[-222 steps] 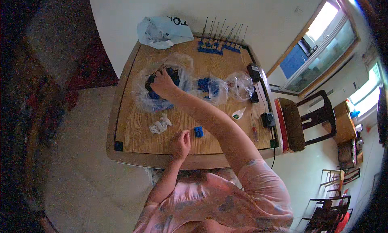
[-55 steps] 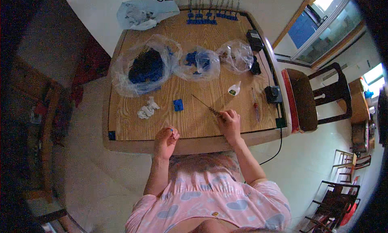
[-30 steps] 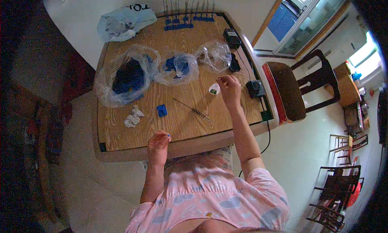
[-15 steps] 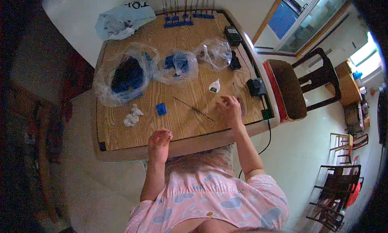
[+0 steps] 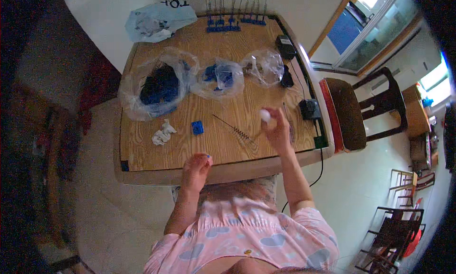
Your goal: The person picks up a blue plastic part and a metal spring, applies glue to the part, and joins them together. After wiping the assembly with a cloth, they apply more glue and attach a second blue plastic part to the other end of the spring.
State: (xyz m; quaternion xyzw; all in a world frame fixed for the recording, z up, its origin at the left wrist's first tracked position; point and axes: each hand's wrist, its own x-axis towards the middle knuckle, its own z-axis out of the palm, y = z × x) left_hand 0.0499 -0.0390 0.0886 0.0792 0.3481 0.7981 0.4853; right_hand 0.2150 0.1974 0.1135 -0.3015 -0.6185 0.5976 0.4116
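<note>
White bottle, right hand gripping it, is seemingly being lifted, next needing steadiness. Toward eight o'clock, left hand is pinching a blue bit.

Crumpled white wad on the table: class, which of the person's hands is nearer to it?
Left. The left hand is a little to the right of the crumpled white wad, on its near side; the right hand, holding a white bottle, is farther to the right.
</note>
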